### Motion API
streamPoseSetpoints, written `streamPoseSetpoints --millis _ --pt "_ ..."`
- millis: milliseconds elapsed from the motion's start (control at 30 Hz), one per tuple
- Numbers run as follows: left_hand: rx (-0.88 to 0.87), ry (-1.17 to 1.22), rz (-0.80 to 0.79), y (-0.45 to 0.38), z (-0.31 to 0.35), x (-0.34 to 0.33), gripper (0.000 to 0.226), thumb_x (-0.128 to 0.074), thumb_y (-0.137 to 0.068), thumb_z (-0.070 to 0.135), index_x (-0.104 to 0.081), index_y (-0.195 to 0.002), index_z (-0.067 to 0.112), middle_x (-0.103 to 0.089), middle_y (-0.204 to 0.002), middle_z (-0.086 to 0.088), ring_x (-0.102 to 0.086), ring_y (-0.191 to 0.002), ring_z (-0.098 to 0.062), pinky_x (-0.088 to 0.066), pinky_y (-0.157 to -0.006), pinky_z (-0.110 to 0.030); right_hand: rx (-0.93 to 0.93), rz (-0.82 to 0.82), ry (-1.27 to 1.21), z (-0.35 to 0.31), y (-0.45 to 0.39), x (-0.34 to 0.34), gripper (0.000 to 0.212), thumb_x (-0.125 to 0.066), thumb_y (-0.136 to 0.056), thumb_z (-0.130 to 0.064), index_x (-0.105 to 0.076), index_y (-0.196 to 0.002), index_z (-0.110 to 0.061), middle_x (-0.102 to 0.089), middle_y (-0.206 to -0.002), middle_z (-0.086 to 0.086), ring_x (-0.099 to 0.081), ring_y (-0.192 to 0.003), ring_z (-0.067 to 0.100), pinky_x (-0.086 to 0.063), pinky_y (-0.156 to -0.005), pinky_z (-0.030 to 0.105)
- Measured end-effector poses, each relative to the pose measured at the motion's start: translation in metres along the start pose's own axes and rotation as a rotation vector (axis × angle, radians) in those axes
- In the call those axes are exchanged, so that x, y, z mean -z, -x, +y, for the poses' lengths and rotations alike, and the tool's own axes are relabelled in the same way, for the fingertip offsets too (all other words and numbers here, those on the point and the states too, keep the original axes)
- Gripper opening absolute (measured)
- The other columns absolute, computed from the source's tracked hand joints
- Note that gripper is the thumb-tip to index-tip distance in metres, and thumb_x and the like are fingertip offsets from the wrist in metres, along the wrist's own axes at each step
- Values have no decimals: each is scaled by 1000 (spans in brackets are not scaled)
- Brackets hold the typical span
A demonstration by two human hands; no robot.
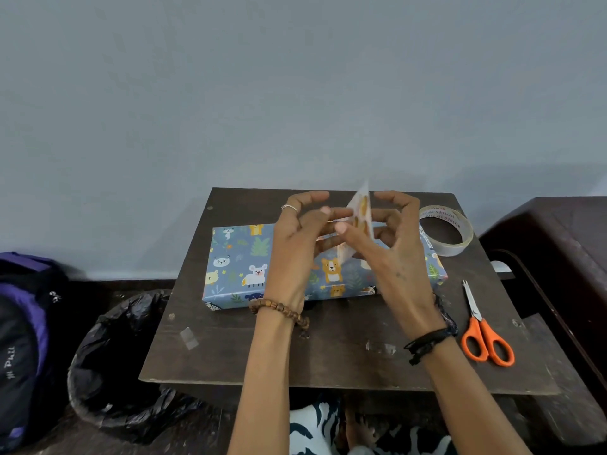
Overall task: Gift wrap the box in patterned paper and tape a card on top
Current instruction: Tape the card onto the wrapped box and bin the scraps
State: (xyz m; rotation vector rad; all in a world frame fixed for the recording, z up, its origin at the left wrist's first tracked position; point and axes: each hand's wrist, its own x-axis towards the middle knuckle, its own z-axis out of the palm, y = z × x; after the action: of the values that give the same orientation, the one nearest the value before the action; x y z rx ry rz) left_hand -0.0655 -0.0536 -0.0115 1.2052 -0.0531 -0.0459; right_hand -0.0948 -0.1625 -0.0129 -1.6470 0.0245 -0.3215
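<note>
Against a plain grey wall, the dark surface (249, 349) carries the wrapped box (243, 264), a tape roll (446, 231) and orange scissors (486, 336). Above the box, left hand (295, 247) and right hand (394, 254) pinch a small card (359, 218) between their fingers (341, 228).

box (249, 267): wrapped, animal-print blue paper, flat on table | card (360, 221): upright above box

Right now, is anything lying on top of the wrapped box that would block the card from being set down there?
Nothing visible does. The card is held up in both hands, left hand and right hand, above the wrapped box. The box's visible top is bare; tape roll and scissors sit on the table beside it.
</note>
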Motion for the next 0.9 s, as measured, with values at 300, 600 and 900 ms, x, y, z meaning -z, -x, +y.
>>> streamPoseSetpoints --millis 300,600,900 --pt "-135 -520 166 -5 -11 8 55 -78 -69 5 -49 -109 28 -51 -100 12 -47 -87 0 -41 -68 -5 -435 96 -641 8 -8 3 21 -57 -88 -5 -51 -104 -17 -66 -89 2 -66 -69 9 -53 -51 20" --pt "317 13 121 -2 -3 20 23 -64 -82 0 -58 -100 14 -67 -93 -4 -66 -81 -17 -57 -68 -28 -560 -24 -691 11 -7 -6 23 -59 -84 0 -53 -102 -13 -68 -87 6 -69 -67 12 -54 -50 21" --pt "296 -41 159 -6 -4 27 30 -67 -78 -3 -55 -100 14 -67 -85 -3 -68 -60 -8 -57 -61 -26 -576 -7 -578 11 -8 -8 36 -62 -81 5 -51 -109 -14 -65 -89 6 -68 -62 10 -55 -49 22"
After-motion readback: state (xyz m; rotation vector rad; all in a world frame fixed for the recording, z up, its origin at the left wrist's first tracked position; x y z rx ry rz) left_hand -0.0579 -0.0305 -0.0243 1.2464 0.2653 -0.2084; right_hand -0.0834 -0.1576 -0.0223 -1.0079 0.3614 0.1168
